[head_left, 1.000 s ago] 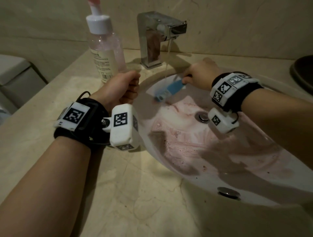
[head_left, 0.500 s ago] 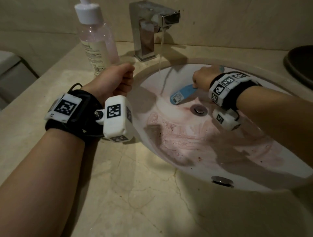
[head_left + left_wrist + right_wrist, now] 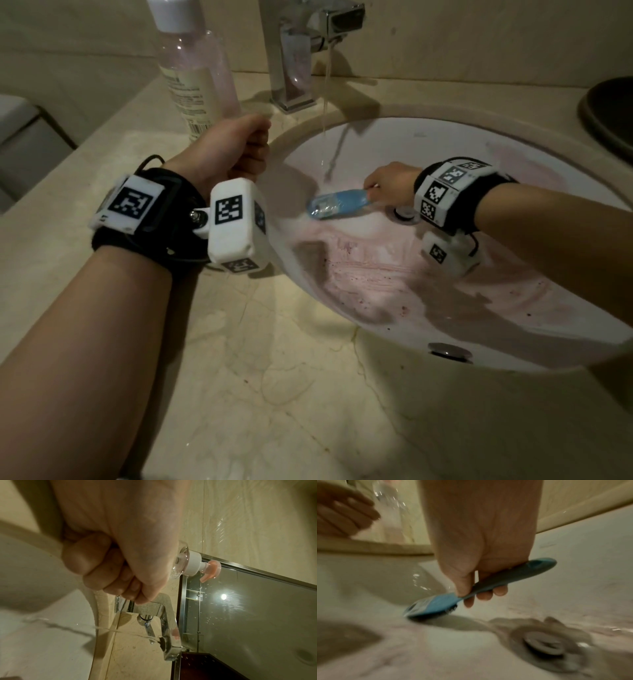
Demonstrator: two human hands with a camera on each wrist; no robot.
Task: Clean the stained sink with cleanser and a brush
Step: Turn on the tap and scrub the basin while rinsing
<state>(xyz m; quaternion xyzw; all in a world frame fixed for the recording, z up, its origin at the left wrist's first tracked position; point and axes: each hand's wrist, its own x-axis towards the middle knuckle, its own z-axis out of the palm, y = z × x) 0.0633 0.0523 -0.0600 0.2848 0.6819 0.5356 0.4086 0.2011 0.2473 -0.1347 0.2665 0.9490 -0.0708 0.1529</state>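
A white sink [image 3: 445,144] carries pink stains [image 3: 394,284] across its bowl. My right hand [image 3: 390,186] grips the handle of a blue brush [image 3: 337,204], whose head presses on the bowl just left of the drain [image 3: 406,214], under the running water [image 3: 325,113]. In the right wrist view, fingers and thumb of the right hand [image 3: 479,547] wrap the brush [image 3: 471,593] handle, bristles down. My left hand [image 3: 233,150] is a fist at the sink's left rim, holding nothing. The left wrist view shows the left hand [image 3: 111,568] with fingers curled in.
A clear pump bottle of cleanser [image 3: 198,82] stands on the marble counter behind my left hand. The chrome tap [image 3: 298,51] runs a thin stream. An overflow hole [image 3: 448,351] sits in the near wall. A dark round basin [image 3: 609,113] lies at the far right.
The right hand has drawn the brush from the back wall under the tap down to the bowl beside the drain. The left fist has stayed at the rim.
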